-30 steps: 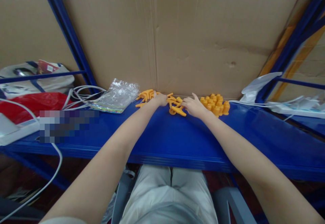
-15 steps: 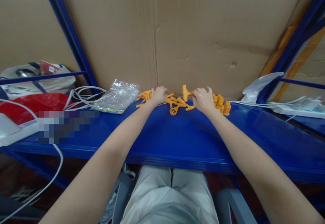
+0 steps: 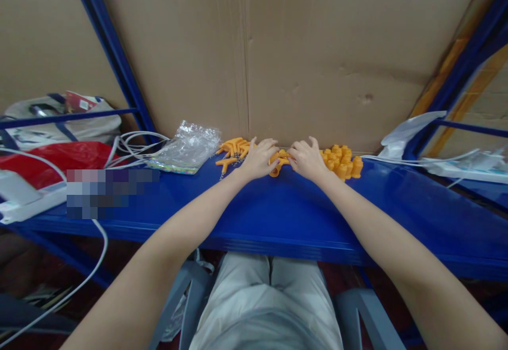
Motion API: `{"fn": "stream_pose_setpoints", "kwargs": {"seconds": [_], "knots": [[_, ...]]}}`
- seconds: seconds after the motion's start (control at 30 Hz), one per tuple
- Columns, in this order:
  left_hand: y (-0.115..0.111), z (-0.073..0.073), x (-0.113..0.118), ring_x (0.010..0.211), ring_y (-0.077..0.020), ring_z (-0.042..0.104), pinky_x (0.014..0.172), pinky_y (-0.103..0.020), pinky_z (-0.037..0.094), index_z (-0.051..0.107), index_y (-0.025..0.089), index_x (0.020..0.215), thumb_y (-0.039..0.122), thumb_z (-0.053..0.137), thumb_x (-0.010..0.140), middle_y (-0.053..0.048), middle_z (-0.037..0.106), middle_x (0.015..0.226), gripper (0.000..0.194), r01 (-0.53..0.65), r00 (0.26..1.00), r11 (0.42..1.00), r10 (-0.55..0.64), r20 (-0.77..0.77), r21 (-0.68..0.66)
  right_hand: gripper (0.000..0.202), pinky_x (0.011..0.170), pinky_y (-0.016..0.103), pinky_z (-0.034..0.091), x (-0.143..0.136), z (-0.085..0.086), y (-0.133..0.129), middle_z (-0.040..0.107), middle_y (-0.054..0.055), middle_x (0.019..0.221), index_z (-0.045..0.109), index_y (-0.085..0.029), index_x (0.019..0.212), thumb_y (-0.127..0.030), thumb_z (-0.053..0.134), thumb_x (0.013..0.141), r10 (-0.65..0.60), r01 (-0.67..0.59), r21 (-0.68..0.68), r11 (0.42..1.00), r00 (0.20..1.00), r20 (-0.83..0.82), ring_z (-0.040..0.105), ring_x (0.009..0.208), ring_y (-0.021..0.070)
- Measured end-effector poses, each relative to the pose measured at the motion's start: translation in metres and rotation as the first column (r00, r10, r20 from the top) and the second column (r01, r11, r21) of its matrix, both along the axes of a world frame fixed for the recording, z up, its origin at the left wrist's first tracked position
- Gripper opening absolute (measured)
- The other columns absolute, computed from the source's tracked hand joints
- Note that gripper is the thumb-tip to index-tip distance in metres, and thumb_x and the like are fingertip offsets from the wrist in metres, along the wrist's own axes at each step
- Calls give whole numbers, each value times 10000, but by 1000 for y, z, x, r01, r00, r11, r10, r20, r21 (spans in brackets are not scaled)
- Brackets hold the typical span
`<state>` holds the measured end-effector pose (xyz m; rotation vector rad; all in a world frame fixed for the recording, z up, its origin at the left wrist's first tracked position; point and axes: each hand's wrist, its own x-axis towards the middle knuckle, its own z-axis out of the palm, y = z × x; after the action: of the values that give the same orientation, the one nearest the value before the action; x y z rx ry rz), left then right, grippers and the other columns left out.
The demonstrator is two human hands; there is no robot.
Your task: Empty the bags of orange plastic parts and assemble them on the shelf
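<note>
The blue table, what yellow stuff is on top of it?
On the table, branching yellow pieces lie beside the left hand, stubby yellow pieces beside the right hand, and some yellow parts between the hands. What's beneath the hands is covered, so I can't tell.

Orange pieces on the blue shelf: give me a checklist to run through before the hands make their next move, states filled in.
1. Left hand at the middle orange pieces: ok, on their left side.
2. Right hand at the same pieces: ok, on their right side.
3. Firm grip by either hand: cannot tell, the fingers hide the contact.
4. Chains on the left orange pile untangled: cannot tell, too small.
5. Right orange cluster grouped together: ok, though the right hand partly covers it.
6. Clear plastic bag apart from both hands: ok, left of the left pile.
</note>
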<state>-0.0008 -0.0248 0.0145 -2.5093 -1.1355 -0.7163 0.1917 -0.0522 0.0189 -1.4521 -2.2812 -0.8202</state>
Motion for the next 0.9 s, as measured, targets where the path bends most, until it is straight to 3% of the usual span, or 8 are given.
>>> {"fn": "stream_pose_setpoints", "kwargs": {"seconds": [0.17,0.4,0.5,0.6,0.7,0.9], "knots": [[3,-9,1,1471,-298,406,1239,-580,199,674,194,1222,245,501,943,-129,508,1551,333,-20,999,999,19,-37,-31,380,1137,584,201,-9,-1,-4,693,165,1100,713,-146,1160,-211,380,988,53,-52,-33,998,998,22,545,1072,309],[3,-5,-1,1475,-296,409,1208,-588,266,683,209,1227,178,428,963,-103,524,1545,368,-24,999,1000,24,-27,-12,408,1132,595,199,-6,-3,-2,698,186,1121,688,-125,1202,-282,365,1009,60,-59,-53,997,998,1,557,1089,321],[6,-4,-6,1392,-281,516,1134,-493,409,676,188,1235,162,408,969,-115,528,1538,378,-27,1000,999,26,-9,-34,392,1129,594,208,-3,-6,2,699,186,1151,673,-134,1215,-301,382,1012,81,-81,-33,996,997,-13,562,1105,324],[10,-4,-7,1264,-253,617,1057,-395,486,683,168,1183,130,409,958,-122,624,1409,356,-25,999,999,24,-25,-47,335,1123,577,227,-2,-9,6,712,170,1118,674,-145,1175,-278,421,1002,100,-100,-17,995,995,4,577,1091,314],[13,-5,-6,1149,-256,662,1001,-381,516,691,139,1091,95,408,941,-140,683,1234,323,2,999,999,-3,-41,-32,291,1117,557,241,-3,-9,8,715,173,1079,676,-127,1136,-254,457,992,83,-83,-11,996,996,28,588,1077,312],[14,-7,-4,1034,-245,665,934,-387,529,673,143,1073,111,413,946,-137,646,1168,291,48,998,999,-47,-41,2,272,1096,534,252,-4,-8,9,702,187,1073,650,-94,1153,-228,485,983,59,-59,0,998,997,40,596,1047,312]]}}
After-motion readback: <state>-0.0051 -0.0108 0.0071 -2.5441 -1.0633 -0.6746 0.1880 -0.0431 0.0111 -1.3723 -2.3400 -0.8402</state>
